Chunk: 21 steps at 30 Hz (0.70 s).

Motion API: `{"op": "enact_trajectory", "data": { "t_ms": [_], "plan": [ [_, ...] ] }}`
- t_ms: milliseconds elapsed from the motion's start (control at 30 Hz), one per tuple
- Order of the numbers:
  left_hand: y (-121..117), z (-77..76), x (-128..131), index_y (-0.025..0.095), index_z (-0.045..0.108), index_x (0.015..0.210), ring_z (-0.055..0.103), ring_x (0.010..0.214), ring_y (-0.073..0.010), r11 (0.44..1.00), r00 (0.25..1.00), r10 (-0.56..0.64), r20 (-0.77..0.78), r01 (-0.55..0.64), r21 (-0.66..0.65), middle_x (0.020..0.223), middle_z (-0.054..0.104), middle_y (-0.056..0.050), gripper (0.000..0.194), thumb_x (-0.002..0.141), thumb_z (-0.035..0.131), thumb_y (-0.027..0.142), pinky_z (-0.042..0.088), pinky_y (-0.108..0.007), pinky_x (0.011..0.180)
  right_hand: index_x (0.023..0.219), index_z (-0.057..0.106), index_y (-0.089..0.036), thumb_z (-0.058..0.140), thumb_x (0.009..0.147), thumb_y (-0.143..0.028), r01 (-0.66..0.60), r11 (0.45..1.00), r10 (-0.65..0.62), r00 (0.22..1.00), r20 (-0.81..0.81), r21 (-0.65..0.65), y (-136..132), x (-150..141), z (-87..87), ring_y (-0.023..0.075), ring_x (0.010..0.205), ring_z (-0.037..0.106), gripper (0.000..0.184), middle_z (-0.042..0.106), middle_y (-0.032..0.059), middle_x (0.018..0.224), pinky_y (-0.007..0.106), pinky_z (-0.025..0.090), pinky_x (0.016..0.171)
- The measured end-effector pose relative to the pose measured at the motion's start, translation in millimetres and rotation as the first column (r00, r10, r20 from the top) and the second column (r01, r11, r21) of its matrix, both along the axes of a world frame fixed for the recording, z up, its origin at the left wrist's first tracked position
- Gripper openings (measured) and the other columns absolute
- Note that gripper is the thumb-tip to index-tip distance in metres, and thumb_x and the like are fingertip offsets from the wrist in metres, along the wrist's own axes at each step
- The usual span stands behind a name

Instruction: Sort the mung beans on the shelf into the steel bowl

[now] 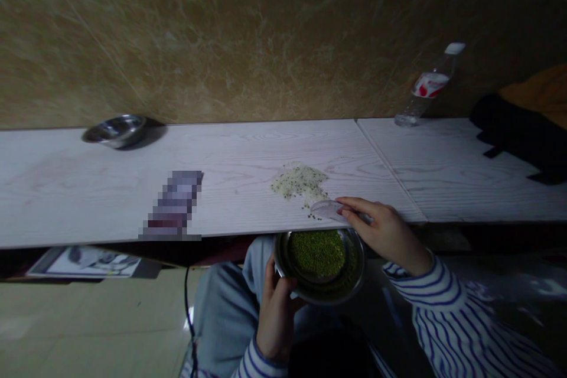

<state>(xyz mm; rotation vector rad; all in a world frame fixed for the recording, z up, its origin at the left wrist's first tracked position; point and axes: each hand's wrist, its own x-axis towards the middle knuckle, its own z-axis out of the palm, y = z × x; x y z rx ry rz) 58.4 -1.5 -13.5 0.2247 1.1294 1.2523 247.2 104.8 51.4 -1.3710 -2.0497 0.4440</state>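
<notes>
My left hand (278,313) grips the rim of a metal bowl (321,296), tilted just below the table's front edge. Green mung beans (318,253) lie inside this bowl. In my right hand (385,227) is a clear, flat plastic piece, perhaps a scoop or scraper (330,209), pinched between thumb and fingers. Its far end rests at the front of a loose pile of white rice grains (300,180) mixed with dark green beans. A few beans are scattered between the pile and the table's edge.
An empty-looking metal bowl (116,132) stands at the back left of the white table (234,147). A blurred-out flat object (173,204) lies left of the pile. A plastic bottle (426,85) stands back right, near dark and orange cloth (522,130). A cable (189,313) hangs below.
</notes>
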Motion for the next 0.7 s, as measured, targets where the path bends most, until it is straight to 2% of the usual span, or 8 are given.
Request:
{"op": "enact_trajectory", "data": {
  "t_ms": [167, 400, 700],
  "plan": [
    [-0.1, 0.3, -0.3, 0.033, 0.040, 0.133, 0.054, 0.102, -0.0234, 1.000, 1.000, -0.016, -0.015, 0.016, 0.026, 0.127, 0.051, -0.005, 0.060, 0.075, 0.054, 0.024, 0.052, -0.032, 0.068, 0.110, 0.066, -0.022, 0.050, 0.086, -0.026, 0.011, 1.000, -0.011, 1.000, 0.006, -0.017, 5.4, -3.9, -0.5, 0.0192, 0.087, 0.068, 0.029, 0.072, 0.0038, 0.102, 0.032, 0.055, 0.079],
    [1.3, 1.8, 1.2, 0.034, 0.045, 0.129, 0.055, 0.103, -0.0253, 1.000, 1.000, 0.017, -0.007, -0.017, -0.006, 0.124, 0.056, -0.003, 0.056, 0.074, 0.056, 0.025, 0.052, -0.035, 0.070, 0.108, 0.068, -0.021, 0.051, 0.085, -0.026, 0.089, 0.996, -0.089, 0.996, 0.026, 0.009, 11.1, 3.2, 2.0, 0.0196, 0.079, 0.069, 0.029, 0.073, 0.0056, 0.098, 0.030, 0.056, 0.071],
    [0.8, 1.7, 0.0, 0.034, 0.048, 0.127, 0.056, 0.099, -0.0254, 1.000, 1.000, 0.017, -0.001, -0.017, 0.000, 0.120, 0.057, -0.004, 0.056, 0.073, 0.056, 0.022, 0.052, -0.036, 0.068, 0.110, 0.066, -0.021, 0.050, 0.087, -0.027, 0.051, 0.999, -0.051, 0.999, 0.010, -0.018, 11.6, -2.6, -0.2, 0.0196, 0.082, 0.069, 0.029, 0.073, 0.0047, 0.097, 0.030, 0.056, 0.075]
  ]
}}
